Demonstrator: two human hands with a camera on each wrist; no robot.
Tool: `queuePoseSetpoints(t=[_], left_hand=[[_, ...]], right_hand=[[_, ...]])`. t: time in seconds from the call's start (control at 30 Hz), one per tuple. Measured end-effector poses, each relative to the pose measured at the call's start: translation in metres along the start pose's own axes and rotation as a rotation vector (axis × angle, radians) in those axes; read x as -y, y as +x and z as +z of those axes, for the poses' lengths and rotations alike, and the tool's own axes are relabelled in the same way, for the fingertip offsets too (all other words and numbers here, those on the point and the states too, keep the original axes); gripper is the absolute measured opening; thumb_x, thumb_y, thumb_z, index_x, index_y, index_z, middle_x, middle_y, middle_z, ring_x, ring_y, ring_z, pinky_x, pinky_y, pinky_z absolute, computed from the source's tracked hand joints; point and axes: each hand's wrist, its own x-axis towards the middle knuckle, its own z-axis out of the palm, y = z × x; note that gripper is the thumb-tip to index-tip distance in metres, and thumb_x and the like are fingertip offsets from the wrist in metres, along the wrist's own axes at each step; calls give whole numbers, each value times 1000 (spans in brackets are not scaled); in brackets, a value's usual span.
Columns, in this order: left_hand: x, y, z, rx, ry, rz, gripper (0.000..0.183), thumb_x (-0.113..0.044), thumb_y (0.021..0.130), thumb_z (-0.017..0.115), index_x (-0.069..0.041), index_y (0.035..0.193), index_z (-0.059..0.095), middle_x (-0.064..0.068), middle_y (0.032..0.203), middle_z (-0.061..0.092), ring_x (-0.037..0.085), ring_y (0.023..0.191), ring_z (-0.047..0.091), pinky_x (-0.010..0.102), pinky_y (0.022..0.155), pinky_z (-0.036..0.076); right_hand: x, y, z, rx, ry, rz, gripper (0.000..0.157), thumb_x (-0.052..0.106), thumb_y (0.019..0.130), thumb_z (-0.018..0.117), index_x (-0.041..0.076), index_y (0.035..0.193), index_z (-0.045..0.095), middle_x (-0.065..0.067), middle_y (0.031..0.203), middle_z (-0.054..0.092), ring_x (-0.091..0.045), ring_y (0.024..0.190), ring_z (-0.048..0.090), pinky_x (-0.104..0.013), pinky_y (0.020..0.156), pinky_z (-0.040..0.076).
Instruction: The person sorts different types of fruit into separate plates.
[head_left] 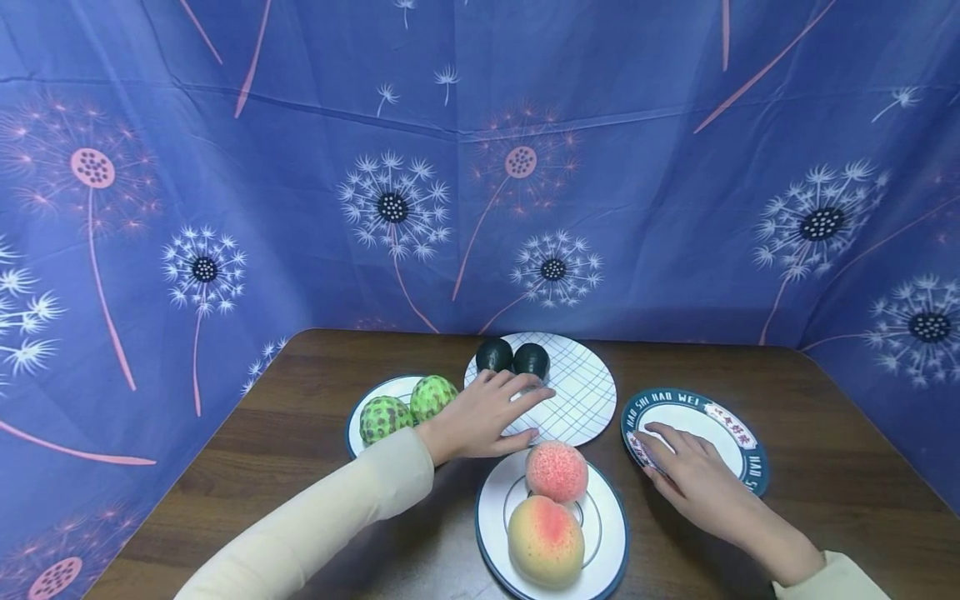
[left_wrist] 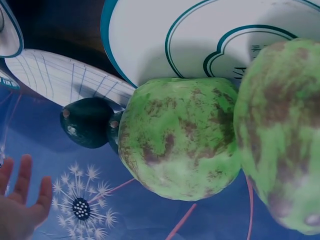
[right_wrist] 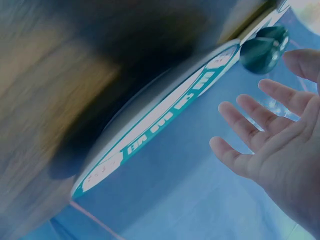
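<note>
L hand [head_left: 483,412]: fingers spread, partly bent, no hold; over nr L part of checked plate [head_left: 577,392].
R hand [head_left: 693,475]: fingers loosely bent, nothing held; over lettered plate [head_left: 701,421], contact unclear.
Avocados [head_left: 494,357]: just past L fingers.
Green fruit [head_left: 433,398]: left of L fingers.
Peach [head_left: 546,546], pink fruit [head_left: 557,472]: btwn hands, nearer wearer.
Room: bare bench [head_left: 832,442] R of R fingers to edge.
Rim txt: "HAO SHI HAO WEI", by R fingers.
</note>
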Motion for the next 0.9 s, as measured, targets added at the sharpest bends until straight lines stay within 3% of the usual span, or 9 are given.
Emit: queuePoseSetpoints(t=[0.2,0.43,0.63,0.9], left_hand=[[4,8,8,109,47,-117,58,-50,88,46,-26,139,33,0,136,42,19,116,45,43,95,40],[9,19,17,111,123,-213,55,-48,87,49,-26,136,36,1,131,45,22,109,48,44,90,43],[12,29,24,163,159,-307,56,-46,87,52,-27,136,35,3,132,44,24,111,48,46,90,43],[15,39,30,219,174,-375,59,-46,86,54,-26,137,33,4,133,44,25,114,47,44,93,41]], right_hand=[[-21,-1,-1,11,-13,54,48,25,83,64,7,126,52,-21,127,49,-43,115,46,-67,86,34],[-48,-5,-2,-7,-31,85,46,22,84,62,3,124,52,-25,124,49,-48,113,44,-70,84,32],[-71,-8,-1,34,-3,152,48,20,85,59,-1,126,46,-28,125,43,-49,111,42,-71,83,31],[-93,-12,1,85,36,216,52,22,87,56,-3,130,41,-32,127,37,-52,110,37,-70,83,28]])
